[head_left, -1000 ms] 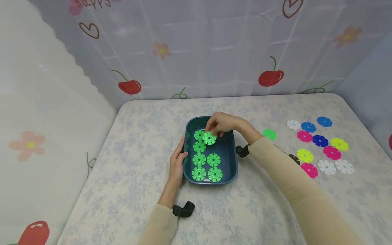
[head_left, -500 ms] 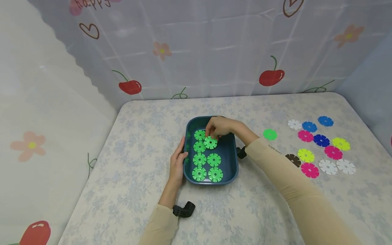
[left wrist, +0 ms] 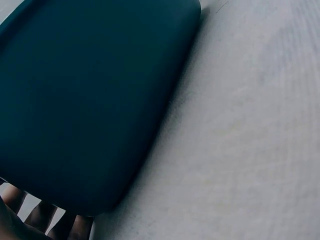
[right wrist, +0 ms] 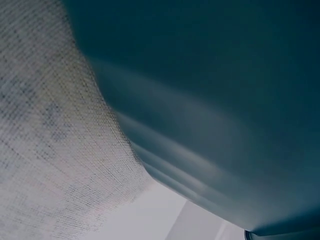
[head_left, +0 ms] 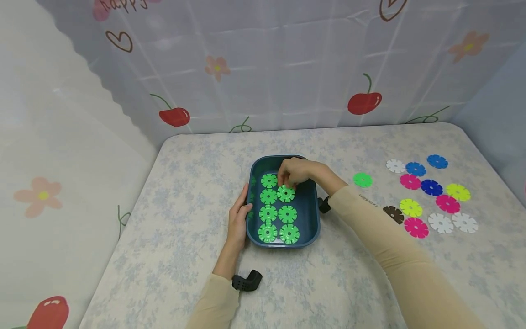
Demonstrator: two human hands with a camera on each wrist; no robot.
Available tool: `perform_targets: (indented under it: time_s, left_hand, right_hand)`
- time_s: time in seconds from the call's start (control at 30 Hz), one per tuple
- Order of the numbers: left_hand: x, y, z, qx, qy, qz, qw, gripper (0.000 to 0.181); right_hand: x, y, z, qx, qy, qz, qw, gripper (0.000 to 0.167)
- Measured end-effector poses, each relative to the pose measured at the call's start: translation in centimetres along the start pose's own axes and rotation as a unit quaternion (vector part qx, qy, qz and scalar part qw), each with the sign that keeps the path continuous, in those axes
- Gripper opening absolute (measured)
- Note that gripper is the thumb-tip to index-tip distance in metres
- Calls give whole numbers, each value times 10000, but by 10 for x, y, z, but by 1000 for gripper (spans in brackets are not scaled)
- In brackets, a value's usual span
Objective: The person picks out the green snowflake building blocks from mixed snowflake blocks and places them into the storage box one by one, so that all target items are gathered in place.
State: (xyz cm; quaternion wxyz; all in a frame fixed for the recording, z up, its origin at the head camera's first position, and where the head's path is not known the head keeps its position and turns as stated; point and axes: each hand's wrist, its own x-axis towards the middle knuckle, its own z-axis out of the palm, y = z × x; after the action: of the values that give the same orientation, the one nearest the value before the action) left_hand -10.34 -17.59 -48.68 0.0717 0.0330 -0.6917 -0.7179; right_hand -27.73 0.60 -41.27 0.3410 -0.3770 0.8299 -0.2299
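A dark teal tray [head_left: 306, 219] stands on the table in the head view, with several green notched plastic discs [head_left: 268, 214] in two columns on its floor. My left hand [head_left: 237, 219] grips the tray's left side, thumb over the rim. In the left wrist view, its fingers [left wrist: 41, 215] show beside the tray's outer wall [left wrist: 95, 100]. My right hand [head_left: 295, 171] reaches into the tray from the right. Its fingertips pinch the far edge of a green disc [head_left: 286, 193] at the upper right of the rows. Only the tray's outer wall [right wrist: 210, 100] and tabletop show in the right wrist view.
Right of the tray, a lone green disc [head_left: 363, 180] lies on the patterned table [head_left: 181, 196]. Farther right are scattered white, blue, pink [head_left: 416, 227], yellow and dark brown discs [head_left: 393, 214]. A printed curtain [head_left: 279, 68] hangs behind the table.
The right hand has lowered its green disc and shifted it slightly toward me and to the right, away from the left column. The left hand stays on the tray.
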Motion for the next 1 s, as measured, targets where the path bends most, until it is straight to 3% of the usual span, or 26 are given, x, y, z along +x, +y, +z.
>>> perform_targets:
  time_s: [0.33,1.0]
  left_hand:
    - [0,1,1,31,8,-5,10000,57]
    - [-1,2,1,91,46,-45,9999,58]
  right_hand:
    - [2,2,3,-399,-10,213,9990,24]
    - [5,0,5,-958,-60,262,9950,19]
